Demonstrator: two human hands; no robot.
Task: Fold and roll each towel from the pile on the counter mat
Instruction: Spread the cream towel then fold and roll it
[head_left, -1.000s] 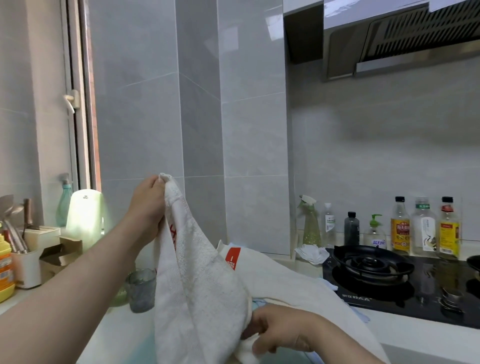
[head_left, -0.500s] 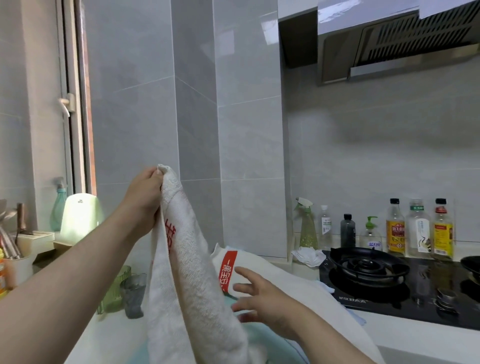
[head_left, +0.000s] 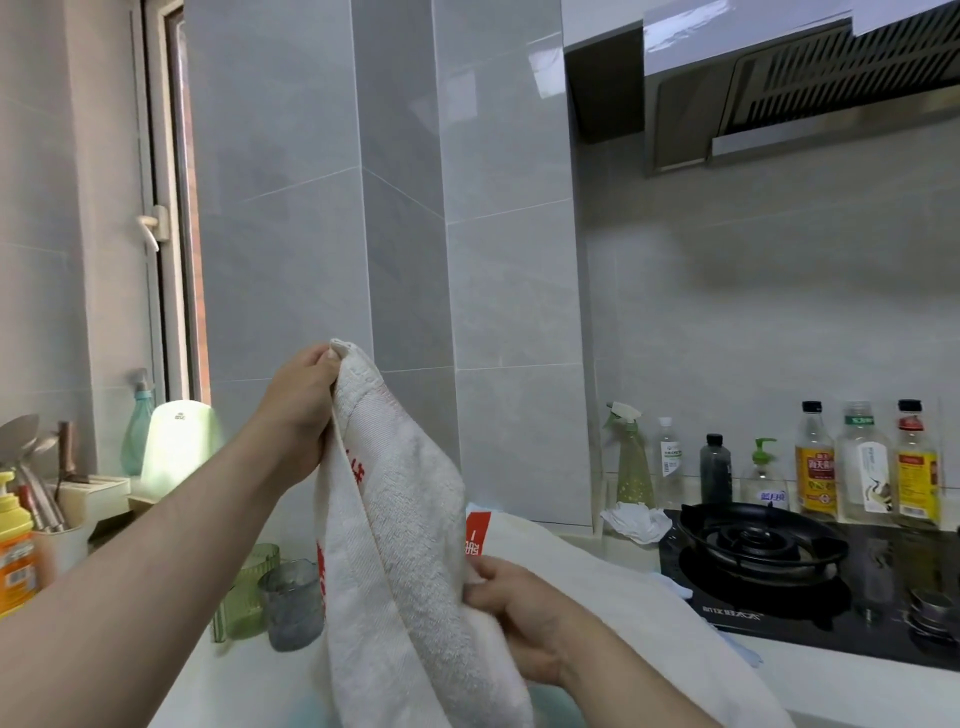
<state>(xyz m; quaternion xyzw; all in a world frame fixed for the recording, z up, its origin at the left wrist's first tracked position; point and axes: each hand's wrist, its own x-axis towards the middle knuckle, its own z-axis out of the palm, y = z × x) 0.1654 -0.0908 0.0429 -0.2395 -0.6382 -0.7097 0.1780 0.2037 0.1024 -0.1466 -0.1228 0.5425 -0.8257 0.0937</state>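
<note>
Nearest the camera, the right hand (head_left: 519, 618) pinches the side edge of a white towel (head_left: 405, 519), fingers curled on the cloth. Above and left, the left hand (head_left: 301, 405) grips its top corner, so it hangs between them. Beyond the right hand lies a second towel (head_left: 597, 577).

Towel (head_left: 400, 519): lower end was cut off by btm edge; mat (head_left: 550, 713) mostly hidden behind it. R hand (head_left: 524, 618): fingertips were buried in cloth. Sauce bottle (head_left: 815, 462) labels: too small to read.
</note>
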